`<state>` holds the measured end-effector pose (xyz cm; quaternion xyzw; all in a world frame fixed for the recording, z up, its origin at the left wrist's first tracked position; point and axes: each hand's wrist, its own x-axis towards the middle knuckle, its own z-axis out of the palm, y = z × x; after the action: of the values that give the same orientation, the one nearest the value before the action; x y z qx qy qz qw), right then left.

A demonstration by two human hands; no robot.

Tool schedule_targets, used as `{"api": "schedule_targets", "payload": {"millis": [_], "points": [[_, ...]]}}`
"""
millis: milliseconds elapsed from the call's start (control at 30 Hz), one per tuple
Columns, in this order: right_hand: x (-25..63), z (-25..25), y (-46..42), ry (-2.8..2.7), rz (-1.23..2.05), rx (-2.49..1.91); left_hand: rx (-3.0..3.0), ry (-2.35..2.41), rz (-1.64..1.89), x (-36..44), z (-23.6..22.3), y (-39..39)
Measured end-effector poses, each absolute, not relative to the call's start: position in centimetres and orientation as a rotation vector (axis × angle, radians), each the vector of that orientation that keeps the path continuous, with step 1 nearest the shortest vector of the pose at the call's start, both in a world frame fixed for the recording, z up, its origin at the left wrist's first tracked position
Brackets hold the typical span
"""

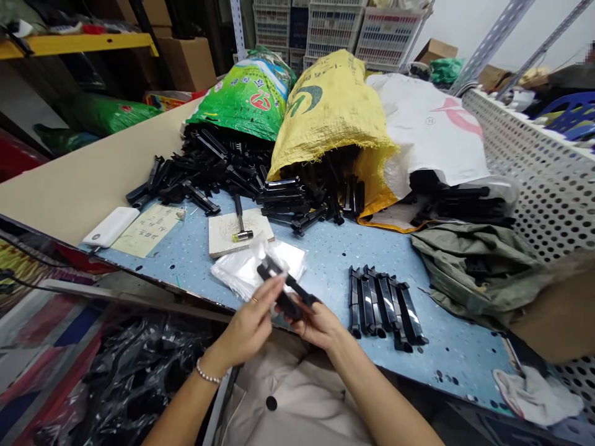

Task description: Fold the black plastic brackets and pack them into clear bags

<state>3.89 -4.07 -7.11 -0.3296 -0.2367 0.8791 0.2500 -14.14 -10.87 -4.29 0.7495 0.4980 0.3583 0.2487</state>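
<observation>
Both my hands meet over the near edge of the blue table (325, 260). My left hand (253, 322) pinches a black plastic part (283, 286) near its top end. From below, my right hand (320, 322) is closed round the same part's lower end. Just behind them lies a stack of clear plastic bags (246, 272). A row of several finished black parts (383, 306) lies side by side to the right of my right hand.
A heap of loose black parts (223, 170) spills from a green sack (246, 93), a yellow sack (330, 105) and a white sack (427, 124). A small hammer (240, 224) lies on a white block. A white power bank (111, 226), a paper note and an olive jacket (483, 266) are nearby.
</observation>
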Motion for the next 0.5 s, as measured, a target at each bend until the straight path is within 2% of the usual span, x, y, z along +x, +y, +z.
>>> {"api": "schedule_targets", "payload": {"millis": [100, 167, 300, 367, 500], "points": [[3.1, -6.3, -4.6, -1.075, 1.991, -1.057, 2.095, 1.268, 0.829, -12.4, -3.7, -12.1], [3.2, -5.2, -5.5, -1.408, 1.808, -1.026, 2.072, 1.341, 0.891, -12.0, -3.3, -13.3], [5.9, -2.5, -6.6, -1.948, 1.803, -0.858, 1.947, 1.632, 0.996, -15.8, -2.0, -16.6], [8.7, -1.8, -5.9, -2.185, 1.515, -1.159, 1.839, 1.758, 0.833, -20.0, -2.1, -18.4], [14.1, -2.6, -3.5, -2.492, 0.55, -2.064, 1.623, 1.972, 0.479, -28.7, -5.7, -20.6]]}}
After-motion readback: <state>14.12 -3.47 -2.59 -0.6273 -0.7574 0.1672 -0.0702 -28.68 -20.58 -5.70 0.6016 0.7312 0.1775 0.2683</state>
